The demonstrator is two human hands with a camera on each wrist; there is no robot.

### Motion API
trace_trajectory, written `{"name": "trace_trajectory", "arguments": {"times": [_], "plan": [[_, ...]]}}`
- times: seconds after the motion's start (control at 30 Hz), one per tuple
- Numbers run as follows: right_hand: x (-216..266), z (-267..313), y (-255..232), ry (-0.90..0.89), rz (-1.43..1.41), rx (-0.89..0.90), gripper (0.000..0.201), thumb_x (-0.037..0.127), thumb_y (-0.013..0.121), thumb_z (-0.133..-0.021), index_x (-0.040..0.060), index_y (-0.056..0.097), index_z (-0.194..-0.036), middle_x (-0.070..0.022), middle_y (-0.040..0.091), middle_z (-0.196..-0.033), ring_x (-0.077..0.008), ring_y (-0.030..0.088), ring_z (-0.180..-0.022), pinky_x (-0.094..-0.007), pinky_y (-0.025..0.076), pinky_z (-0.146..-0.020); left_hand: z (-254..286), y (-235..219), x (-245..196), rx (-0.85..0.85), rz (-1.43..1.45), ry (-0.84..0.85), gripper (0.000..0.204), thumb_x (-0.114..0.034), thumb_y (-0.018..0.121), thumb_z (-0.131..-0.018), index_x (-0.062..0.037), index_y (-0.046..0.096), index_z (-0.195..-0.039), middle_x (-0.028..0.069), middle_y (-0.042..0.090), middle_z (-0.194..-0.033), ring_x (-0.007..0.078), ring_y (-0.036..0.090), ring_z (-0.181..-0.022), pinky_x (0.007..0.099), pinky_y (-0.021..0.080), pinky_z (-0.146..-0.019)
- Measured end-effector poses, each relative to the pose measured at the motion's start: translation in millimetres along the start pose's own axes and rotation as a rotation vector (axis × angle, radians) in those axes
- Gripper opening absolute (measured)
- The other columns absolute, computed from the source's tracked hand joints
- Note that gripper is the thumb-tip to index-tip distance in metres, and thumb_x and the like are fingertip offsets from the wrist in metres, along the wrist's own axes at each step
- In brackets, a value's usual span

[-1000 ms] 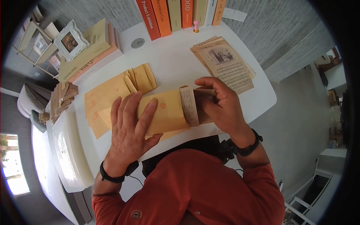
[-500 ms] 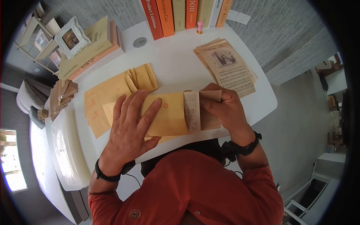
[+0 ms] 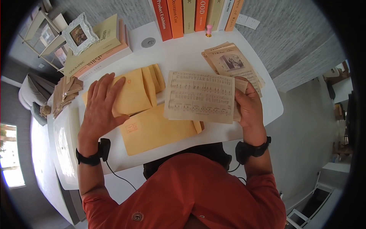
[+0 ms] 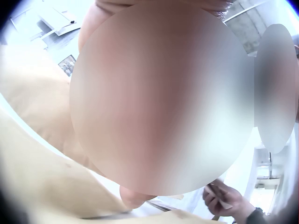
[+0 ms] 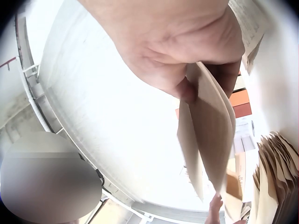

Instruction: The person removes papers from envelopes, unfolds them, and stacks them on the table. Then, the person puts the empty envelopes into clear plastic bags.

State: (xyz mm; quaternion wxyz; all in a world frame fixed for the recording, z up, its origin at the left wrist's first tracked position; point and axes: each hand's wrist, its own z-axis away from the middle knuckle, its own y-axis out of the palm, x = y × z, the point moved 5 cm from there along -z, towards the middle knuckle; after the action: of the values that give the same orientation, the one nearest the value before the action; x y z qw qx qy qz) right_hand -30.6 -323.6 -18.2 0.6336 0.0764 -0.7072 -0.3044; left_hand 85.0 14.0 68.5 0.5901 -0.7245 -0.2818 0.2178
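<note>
My right hand (image 3: pixel 249 101) pinches a small stack of sheet music (image 3: pixel 200 97) by its right edge, thumb on top. In the right wrist view the papers (image 5: pixel 212 126) hang from the thumb and fingers, their layers slightly spread. My left hand (image 3: pixel 101 105) lies over a yellow envelope (image 3: pixel 133 93) with a small red flower mark, its fingers extended and thumb pointing right. Beneath and nearer the body, another yellow envelope (image 3: pixel 160 131) with a red stamp lies partly under the sheet music. More folded envelopes (image 3: pixel 157 76) show behind.
Vintage-style printed papers (image 3: pixel 230 61) lie at the back right. Upright books (image 3: pixel 190 17) and a pink-handled stamp (image 3: pixel 209 30) line the back. Stacked books (image 3: pixel 95 53) carry a white picture frame (image 3: pixel 79 35). Brown packets (image 3: pixel 65 95) and clear plastic sleeves (image 3: pixel 65 141) are at the left.
The sheet music has come out of the flower-marked envelope in my right hand. My left hand and that envelope have moved left, uncovering the red-stamped envelope below.
</note>
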Motion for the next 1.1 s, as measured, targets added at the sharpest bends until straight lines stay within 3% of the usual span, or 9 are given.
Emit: {"name": "trace_trajectory", "arguments": {"times": [0.07,0.17,0.27,0.53,0.63,0.73,0.83,0.93,1.1], "plan": [[-6.1,1.0,0.5,0.065,-0.018,-0.017,0.024,0.004,0.062,-0.099,-0.0022,0.064,-0.122,-0.0088,0.071,-0.112,-0.0134,0.069,-0.096,-0.0281,0.058,-0.085,-1.4,6.0,4.5,-0.035,-0.034,-0.051,0.097,-0.017,0.089,-0.06,-0.0119,0.047,-0.146,0.019,0.043,-0.149,0.0391,0.043,-0.137,0.0512,0.032,-0.116],[-18.0,2.0,-1.5,0.147,-0.008,-0.029,0.023,0.002,0.06,-0.099,-0.0026,0.064,-0.121,-0.0099,0.071,-0.11,-0.0129,0.07,-0.091,-0.0267,0.059,-0.081,0.5,-2.7,-24.7,-0.155,0.214,0.082,0.088,-0.012,0.086,-0.066,-0.0111,0.048,-0.146,0.0196,0.042,-0.15,0.0416,0.044,-0.135,0.0509,0.037,-0.113],[-28.4,3.6,3.9,0.211,-0.002,-0.025,0.022,0.001,0.059,-0.099,-0.003,0.065,-0.12,-0.0101,0.071,-0.109,-0.0127,0.07,-0.09,-0.0265,0.059,-0.08,-2.6,-5.2,-56.0,-0.11,0.444,0.244,0.082,-0.007,0.079,-0.07,-0.0079,0.047,-0.145,0.0225,0.04,-0.152,0.0455,0.043,-0.137,0.0522,0.042,-0.109],[-34.4,12.6,13.9,0.231,0.062,0.0,0.023,0.005,0.064,-0.098,-0.0028,0.066,-0.119,-0.0086,0.072,-0.108,-0.0119,0.069,-0.092,-0.0259,0.056,-0.083,-12.4,17.2,-75.5,-0.159,0.644,0.359,0.059,0.008,0.073,-0.071,-0.0055,0.063,-0.128,0.0167,0.058,-0.132,0.0347,0.064,-0.111,0.0398,0.057,-0.088],[-33.0,14.2,16.9,0.225,0.079,0.037,0.024,0.009,0.067,-0.096,-0.0021,0.068,-0.117,-0.0076,0.072,-0.107,-0.0113,0.068,-0.093,-0.0255,0.054,-0.084,-12.5,22.2,-69.0,-0.171,0.727,0.286,0.053,0.011,0.071,-0.073,-0.0038,0.065,-0.124,0.0152,0.065,-0.122,0.0331,0.067,-0.105,0.0373,0.058,-0.085],[-32.4,15.4,24.7,0.24,0.054,0.048,0.025,0.012,0.071,-0.094,-0.0017,0.069,-0.115,-0.0069,0.072,-0.107,-0.0112,0.068,-0.093,-0.0253,0.053,-0.084,-11.9,22.8,-67.5,-0.211,0.909,0.014,0.048,0.011,0.071,-0.076,-0.0034,0.067,-0.122,0.0144,0.067,-0.117,0.0322,0.069,-0.099,0.037,0.058,-0.083],[-34.7,16.0,20.6,0.263,0.033,0.032,0.026,0.014,0.072,-0.094,-0.0017,0.069,-0.115,-0.0066,0.073,-0.107,-0.0115,0.068,-0.092,-0.0257,0.054,-0.084,-10.3,9.5,-76.9,-0.27,1.042,0.044,0.04,0.01,0.066,-0.079,-0.0023,0.069,-0.116,0.0144,0.069,-0.115,0.032,0.067,-0.105,0.0395,0.054,-0.093],[-35.5,18.3,15.6,0.273,0.039,0.023,0.026,0.014,0.071,-0.095,-0.0019,0.069,-0.115,-0.0066,0.073,-0.106,-0.0117,0.069,-0.092,-0.0258,0.055,-0.083,-10.1,4.9,-86.2,-0.192,0.773,0.414,0.04,0.012,0.064,-0.078,-0.0025,0.07,-0.116,0.0166,0.065,-0.119,0.0327,0.065,-0.109,0.0413,0.054,-0.094],[-41.1,20.6,12.6,0.311,0.004,-0.02,0.022,0.009,0.066,-0.097,-0.0023,0.069,-0.116,-0.0075,0.074,-0.106,-0.0117,0.07,-0.092,-0.0246,0.056,-0.082,-9.8,4.4,-85.5,-0.174,0.716,0.432,0.035,0.005,0.073,-0.076,-0.0025,0.073,-0.11,0.0153,0.064,-0.119,0.033,0.064,-0.109,0.0407,0.054,-0.092]]}}
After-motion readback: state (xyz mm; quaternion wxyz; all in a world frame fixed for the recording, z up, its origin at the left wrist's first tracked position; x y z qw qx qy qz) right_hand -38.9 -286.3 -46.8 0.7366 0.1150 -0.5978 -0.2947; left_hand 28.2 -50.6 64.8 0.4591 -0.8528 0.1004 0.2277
